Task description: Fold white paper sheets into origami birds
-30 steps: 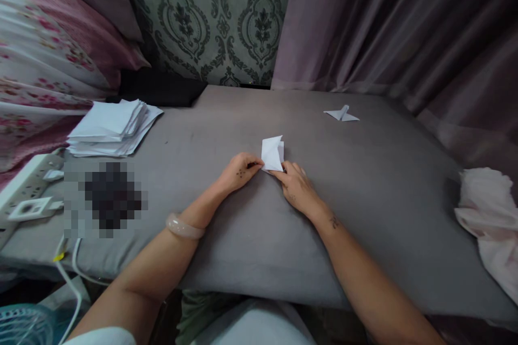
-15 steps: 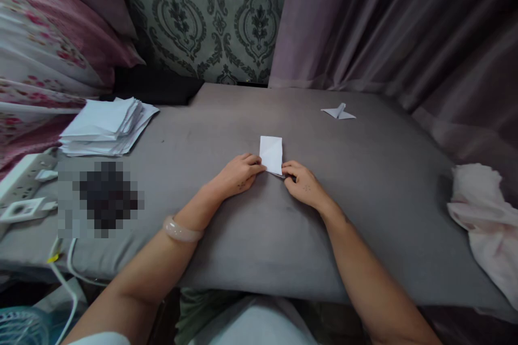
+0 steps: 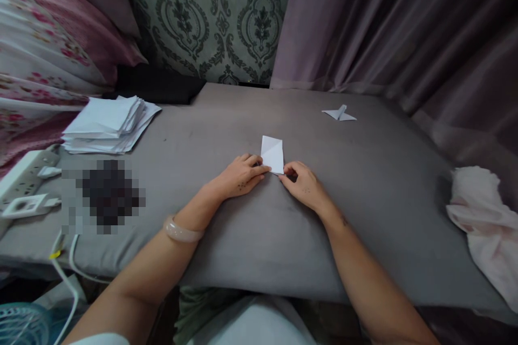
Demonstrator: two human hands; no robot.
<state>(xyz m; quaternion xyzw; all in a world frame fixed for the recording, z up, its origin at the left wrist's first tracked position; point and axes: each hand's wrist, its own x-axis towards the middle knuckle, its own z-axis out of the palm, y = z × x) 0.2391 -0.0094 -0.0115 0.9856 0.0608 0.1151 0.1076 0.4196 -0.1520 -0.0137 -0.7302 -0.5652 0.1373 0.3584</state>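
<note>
A small folded sheet of white paper (image 3: 273, 153) lies on the grey cloth-covered table, with a diagonal crease running across its face. At its lower left corner my left hand (image 3: 245, 175) presses the paper, index finger stretched along the near edge and the other fingers curled. My right hand (image 3: 301, 183) pinches the lower right corner between thumb and fingertips. Part of the near edge is hidden behind the left fingers. Farther back on the right rests a folded paper figure (image 3: 340, 114) with pointed, wing-like ends.
A stack of white paper (image 3: 105, 124) stands at the left, before a black folded item (image 3: 157, 85). Nearer are a power strip (image 3: 28, 178) with plugs and cables and a blurred-out dark patch (image 3: 111, 194). Crumpled pale cloth (image 3: 481, 215) lies at the right edge.
The paper's diagonal crease shows more clearly, and its upper right corner sits a little lower. My left index finger has slid slightly right along the near edge. The view has shifted slightly.
</note>
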